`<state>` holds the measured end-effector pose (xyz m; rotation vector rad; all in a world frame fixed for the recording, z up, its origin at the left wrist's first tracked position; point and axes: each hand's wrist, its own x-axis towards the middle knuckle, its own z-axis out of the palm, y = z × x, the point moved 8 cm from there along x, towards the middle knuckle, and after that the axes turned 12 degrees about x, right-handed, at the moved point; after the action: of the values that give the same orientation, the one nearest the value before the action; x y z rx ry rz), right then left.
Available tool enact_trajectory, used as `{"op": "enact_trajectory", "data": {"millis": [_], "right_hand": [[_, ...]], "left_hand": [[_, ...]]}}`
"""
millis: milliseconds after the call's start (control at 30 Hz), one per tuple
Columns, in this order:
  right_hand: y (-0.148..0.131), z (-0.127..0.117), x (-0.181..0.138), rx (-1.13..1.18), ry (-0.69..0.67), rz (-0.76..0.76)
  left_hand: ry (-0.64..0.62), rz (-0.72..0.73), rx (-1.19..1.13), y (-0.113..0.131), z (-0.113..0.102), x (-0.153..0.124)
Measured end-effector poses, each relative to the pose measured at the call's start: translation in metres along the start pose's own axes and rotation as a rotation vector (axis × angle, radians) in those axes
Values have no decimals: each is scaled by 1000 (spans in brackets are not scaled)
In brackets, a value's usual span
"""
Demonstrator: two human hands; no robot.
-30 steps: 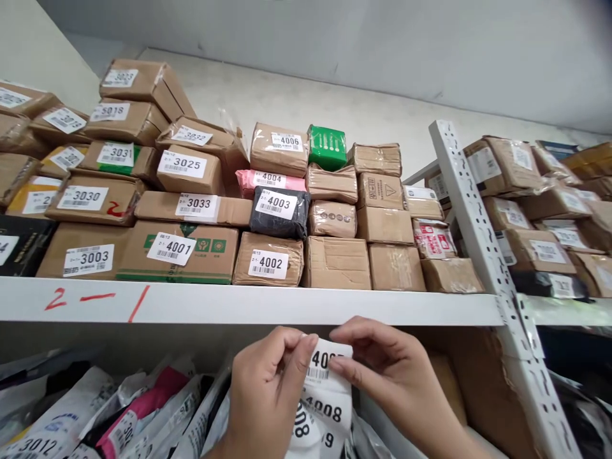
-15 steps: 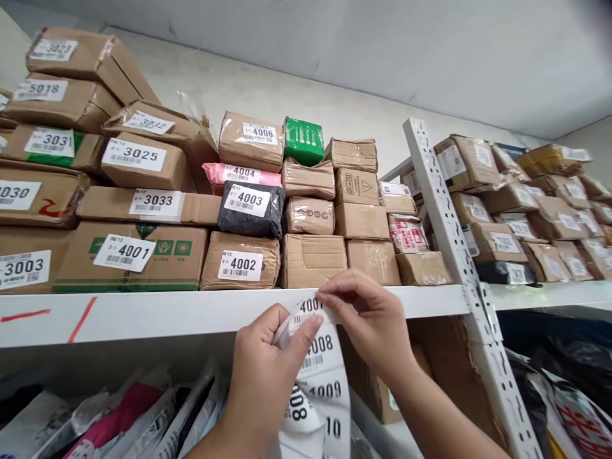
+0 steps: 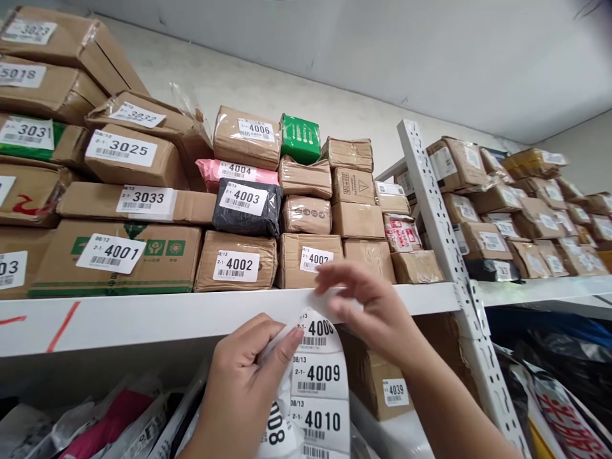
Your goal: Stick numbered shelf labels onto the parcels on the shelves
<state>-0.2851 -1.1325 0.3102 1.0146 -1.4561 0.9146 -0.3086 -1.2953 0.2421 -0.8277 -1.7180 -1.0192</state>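
My left hand (image 3: 243,376) pinches a strip of white number labels (image 3: 315,370) between thumb and fingers. The strip hangs down from it, showing 4008, 4009 and 4010, and a looped part lies behind the thumb. My right hand (image 3: 368,312), a little blurred, is at the top end of the strip with its thumb and fingers apart. Just above the right fingertips, a label reading 4007 (image 3: 316,259) is stuck on the front of a cardboard box (image 3: 291,258) on the shelf. Left of it stands a box labelled 4002 (image 3: 210,255).
A white metal shelf (image 3: 143,319) carries stacked boxes, a black parcel (image 3: 262,217), a pink parcel (image 3: 206,172) and a green box (image 3: 300,137). A perforated upright (image 3: 430,191) stands at the right. Bagged parcels (image 3: 109,421) and a box labelled 4039 (image 3: 377,382) sit below.
The 4007 label has left the strip and is now on the box front, which was bare. My right hand has come away from it. The view has shifted slightly right.
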Motion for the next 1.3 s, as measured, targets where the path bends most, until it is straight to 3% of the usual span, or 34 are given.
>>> {"op": "enact_trajectory", "data": {"millis": [67,100,267,367,467,533,633,700,900,1100,1233,1300], "right_hand": [[0,18,-17,234,-202,123],[0,23,-24,279,-242,168],[6,18,-35,447,-104,269],[18,19,-34,639,-67,430],[27,21,-32,781,-54,599],[29,25,-30,840,-119,690],[27,32,-29,869,-287,782],[28,32,-26,865,-334,789],[28,22,-15,789,-217,661],[20,29,-15,830,-302,676],[26,22,-6,723,-336,668],[29,17,-2,635,-316,637]], "left_hand": [[17,-81,-58,-6,1,-1],[20,-122,-90,-9,3,-2],[-3,-332,-268,-20,17,-5],[-74,-312,-281,-14,24,0],[-9,-265,-248,-8,19,5],[28,-252,-253,-6,16,8],[-16,-240,-289,-2,18,10],[-52,-241,-300,-2,20,10],[-77,-255,-314,-3,22,10],[-174,-254,-317,-4,26,13],[-237,-177,-251,1,27,13],[-222,-217,-248,0,26,10]]}}
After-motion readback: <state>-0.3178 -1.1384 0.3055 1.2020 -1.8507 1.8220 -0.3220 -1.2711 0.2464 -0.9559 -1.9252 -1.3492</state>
